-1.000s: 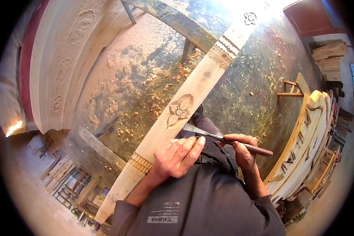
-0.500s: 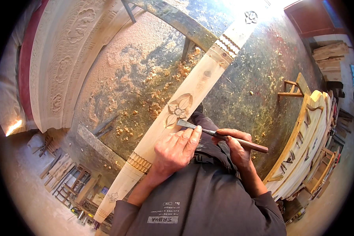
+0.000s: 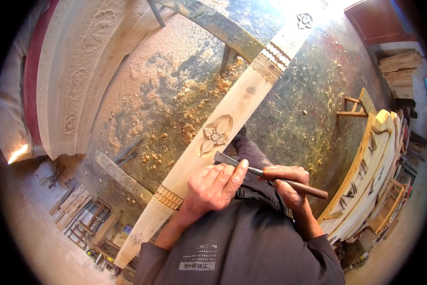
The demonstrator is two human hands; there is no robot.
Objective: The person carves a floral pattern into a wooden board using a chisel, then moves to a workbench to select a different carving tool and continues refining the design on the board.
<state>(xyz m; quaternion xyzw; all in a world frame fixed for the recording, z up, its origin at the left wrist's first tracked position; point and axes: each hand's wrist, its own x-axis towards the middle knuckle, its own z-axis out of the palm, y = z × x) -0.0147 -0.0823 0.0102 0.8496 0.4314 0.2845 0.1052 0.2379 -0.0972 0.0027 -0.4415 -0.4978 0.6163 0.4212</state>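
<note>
A long pale wooden beam (image 3: pixel 237 107) slants across the view from lower left to upper right. Near its middle is a carved flower (image 3: pixel 214 137) with a round centre and pointed petals. My right hand (image 3: pixel 289 184) is closed round the brown handle of a wood chisel (image 3: pixel 226 159). Its wide flat blade points left, with the edge by the beam's near side, just below the flower; I cannot tell whether it touches the wood. My left hand (image 3: pixel 214 187) rests against the beam, fingers curled and fingertips gripping the chisel's shank just behind the blade.
Two trestles (image 3: pixel 213 26) (image 3: pixel 123 175) stand under or beside the beam. Wood shavings (image 3: pixel 189 118) litter the floor. A bench (image 3: pixel 360 180) at right carries several carving tools. Large carved panels (image 3: pixel 75 71) lean at left, and a small wooden stool (image 3: pixel 356 109) stands at far right.
The chisel's blade has shifted slightly right and down, away from the flower's lower petal. My right hand has moved a little right and down with the handle; the left keeps its hold.
</note>
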